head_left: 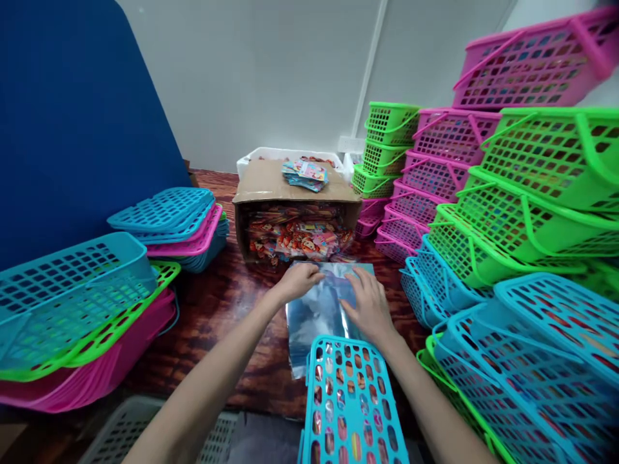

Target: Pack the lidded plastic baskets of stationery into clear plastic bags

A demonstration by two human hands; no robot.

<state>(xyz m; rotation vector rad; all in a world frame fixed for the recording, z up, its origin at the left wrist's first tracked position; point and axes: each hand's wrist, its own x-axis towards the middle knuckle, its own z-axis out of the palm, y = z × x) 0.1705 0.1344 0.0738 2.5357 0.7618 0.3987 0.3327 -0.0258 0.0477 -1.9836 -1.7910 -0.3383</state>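
A stack of clear, shiny plastic bags (309, 322) lies flat on the dark wood-grain table. My left hand (300, 281) is closed at the upper left of the stack, its fingertips pinched on the top bag. Over the right side of the same stack is my right hand (370, 303), fingers apart and thumb stretched toward the middle of the bags. Nearest to me, a blue basket with a slotted lid (358, 399) overlaps the stack's lower edge. Colourful packed items show through its holes.
An open cardboard box (249, 180) of colourful packets stands behind the bags, with printed cards (307, 174) on top. Filled pink, green and blue baskets (541, 167) are piled high at right. Nested baskets (120, 258) and blue lids (164, 206) stand left.
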